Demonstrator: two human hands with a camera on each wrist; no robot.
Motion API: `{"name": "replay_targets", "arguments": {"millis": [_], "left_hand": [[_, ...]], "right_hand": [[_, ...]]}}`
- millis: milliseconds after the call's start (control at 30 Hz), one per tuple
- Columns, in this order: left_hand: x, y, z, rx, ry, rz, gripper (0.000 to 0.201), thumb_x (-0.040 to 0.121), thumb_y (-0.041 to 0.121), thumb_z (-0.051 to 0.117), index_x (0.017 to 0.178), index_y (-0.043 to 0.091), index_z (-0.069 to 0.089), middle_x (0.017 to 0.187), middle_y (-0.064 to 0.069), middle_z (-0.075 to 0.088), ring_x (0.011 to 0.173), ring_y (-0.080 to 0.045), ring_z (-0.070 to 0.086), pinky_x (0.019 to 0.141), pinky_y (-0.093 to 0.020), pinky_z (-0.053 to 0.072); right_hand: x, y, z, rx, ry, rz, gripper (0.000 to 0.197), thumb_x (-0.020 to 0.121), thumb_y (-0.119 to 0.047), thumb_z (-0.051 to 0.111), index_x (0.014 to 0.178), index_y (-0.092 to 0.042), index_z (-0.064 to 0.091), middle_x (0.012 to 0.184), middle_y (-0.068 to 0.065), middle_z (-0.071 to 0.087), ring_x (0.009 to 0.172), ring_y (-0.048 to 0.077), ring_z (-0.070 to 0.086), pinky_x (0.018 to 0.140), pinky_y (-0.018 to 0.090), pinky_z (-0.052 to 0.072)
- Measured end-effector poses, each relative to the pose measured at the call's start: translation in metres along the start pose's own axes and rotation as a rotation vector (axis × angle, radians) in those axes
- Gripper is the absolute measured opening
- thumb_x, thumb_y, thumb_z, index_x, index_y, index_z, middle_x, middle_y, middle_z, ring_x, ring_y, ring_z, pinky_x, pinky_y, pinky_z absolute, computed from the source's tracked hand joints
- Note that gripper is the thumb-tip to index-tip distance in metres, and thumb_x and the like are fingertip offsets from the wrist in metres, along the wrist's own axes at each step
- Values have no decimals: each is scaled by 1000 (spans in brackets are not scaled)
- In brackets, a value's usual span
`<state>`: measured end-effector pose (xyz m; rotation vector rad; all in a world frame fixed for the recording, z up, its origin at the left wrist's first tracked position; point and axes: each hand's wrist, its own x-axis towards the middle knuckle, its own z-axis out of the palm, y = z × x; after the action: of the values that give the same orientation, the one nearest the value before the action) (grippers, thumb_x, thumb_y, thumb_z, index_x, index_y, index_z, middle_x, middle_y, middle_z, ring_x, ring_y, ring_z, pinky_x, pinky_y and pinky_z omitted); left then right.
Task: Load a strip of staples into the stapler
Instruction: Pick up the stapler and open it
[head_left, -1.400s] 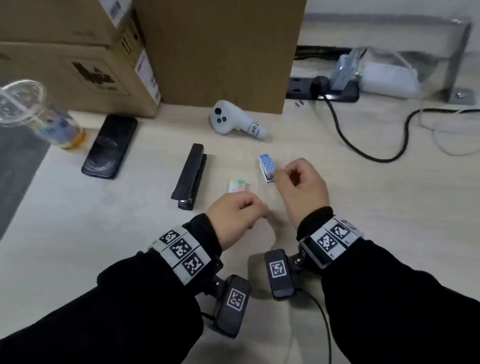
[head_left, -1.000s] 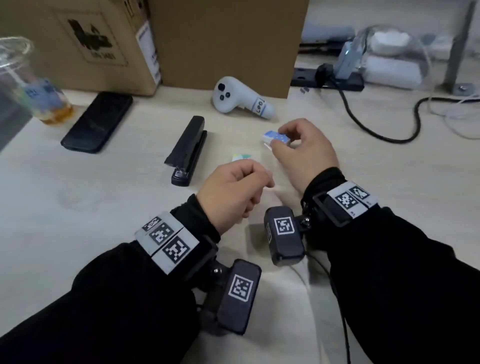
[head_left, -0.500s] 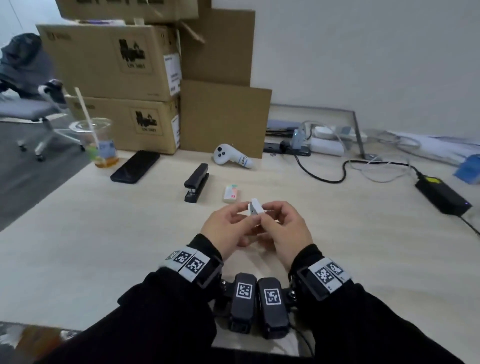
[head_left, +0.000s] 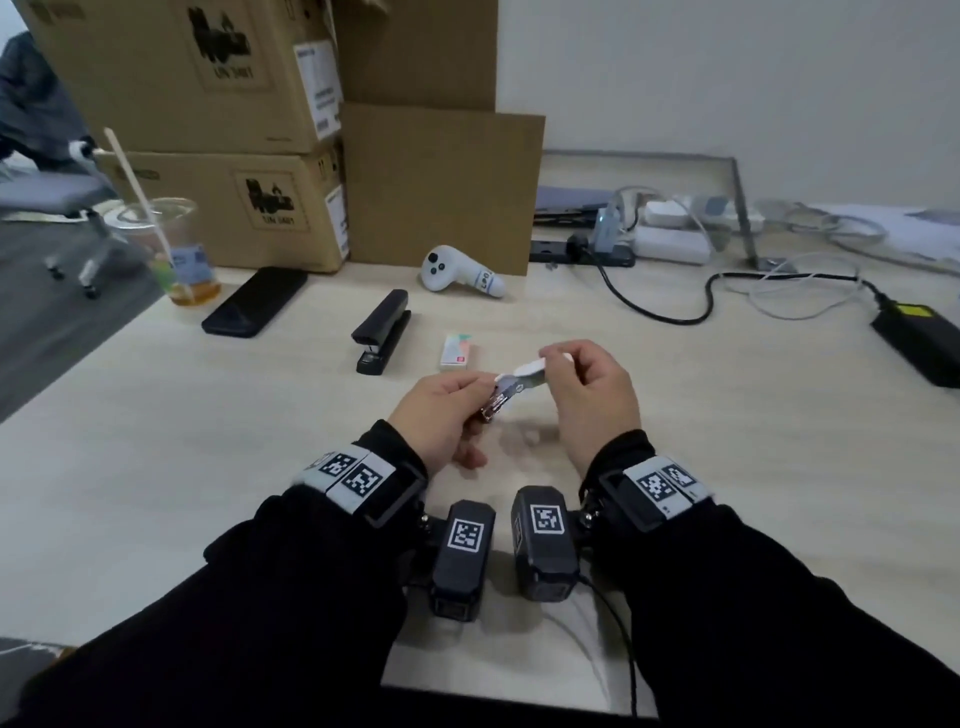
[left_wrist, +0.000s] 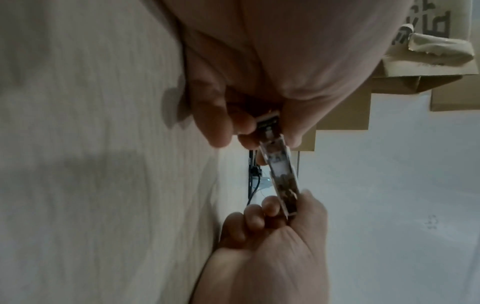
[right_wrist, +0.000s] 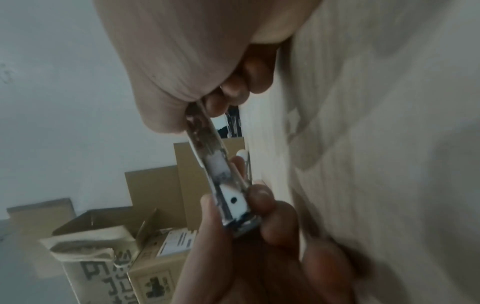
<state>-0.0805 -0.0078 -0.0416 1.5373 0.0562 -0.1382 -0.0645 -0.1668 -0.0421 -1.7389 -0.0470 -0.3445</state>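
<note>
A small staple box (head_left: 522, 378) is held above the table, slid open, with silvery staples (head_left: 496, 405) showing inside. My left hand (head_left: 480, 387) pinches its left end and my right hand (head_left: 550, 364) pinches the white right end. In the left wrist view the open staple box (left_wrist: 281, 172) spans from my left hand (left_wrist: 259, 131) to my right hand (left_wrist: 280, 209). The right wrist view shows the staple box (right_wrist: 215, 170) the same way. The black stapler (head_left: 382, 332) lies shut on the table beyond my left hand, untouched. A second small staple box (head_left: 456, 352) lies beside it.
Behind the stapler lie a white controller (head_left: 457, 273) and a black phone (head_left: 254, 301). A plastic cup (head_left: 176, 254) with a drink stands far left, before stacked cardboard boxes (head_left: 223, 208). A power strip (head_left: 587, 249), cables and a black adapter (head_left: 919, 343) fill the back right.
My right hand picked the blue-and-white box off the table and brought it to my left hand. Both hands have since pulled it open, so the staples show. The head view tilted up.
</note>
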Motion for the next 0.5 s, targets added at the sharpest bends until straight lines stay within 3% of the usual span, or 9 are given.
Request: {"name": "replay_targets", "arguments": {"millis": [100, 233, 333, 433, 500], "left_hand": [[10, 2, -3, -28, -51, -14, 32, 100, 22, 49, 75, 9, 63, 59, -6, 52, 40, -19, 37, 38, -22, 34], [21, 5, -10, -135, -163, -67, 36, 100, 20, 46, 102, -14, 58, 60, -7, 55, 42, -19, 35, 37, -21, 31], [23, 9, -12, -168, -199, -119, 38, 100, 27, 48, 106, -8, 61, 70, -12, 63, 51, -20, 49, 36, -23, 41], [22, 13, -15, -12, -128, -63, 37, 97, 37, 54, 93, 4, 71, 82, -17, 72, 58, -28, 60, 37, -25, 41], [22, 17, -21, 69, -1, 38, 31, 96, 32, 56, 86, 10, 75, 67, -13, 66, 46, -21, 52, 36, -21, 32]], "right_hand": [[21, 7, 4, 33, 1, -4, 20, 99, -28, 57, 86, -18, 69, 55, -18, 51, 52, 1, 43, 57, 20, 38], [38, 14, 11, 127, -107, 1, 31, 102, -32, 53, 80, -18, 69, 58, -9, 51, 53, 9, 42, 55, 26, 36], [52, 16, 12, 100, -116, 1, 26, 103, -27, 53, 90, -15, 72, 59, -12, 54, 54, 8, 44, 54, 21, 38], [64, 18, 7, 68, -53, 5, 23, 102, -28, 55, 95, -18, 74, 62, -12, 56, 56, 9, 44, 55, 23, 39], [72, 20, 3, 12, -24, 28, 24, 102, -30, 55, 93, -21, 75, 61, -12, 58, 55, 7, 45, 56, 22, 40]]}}
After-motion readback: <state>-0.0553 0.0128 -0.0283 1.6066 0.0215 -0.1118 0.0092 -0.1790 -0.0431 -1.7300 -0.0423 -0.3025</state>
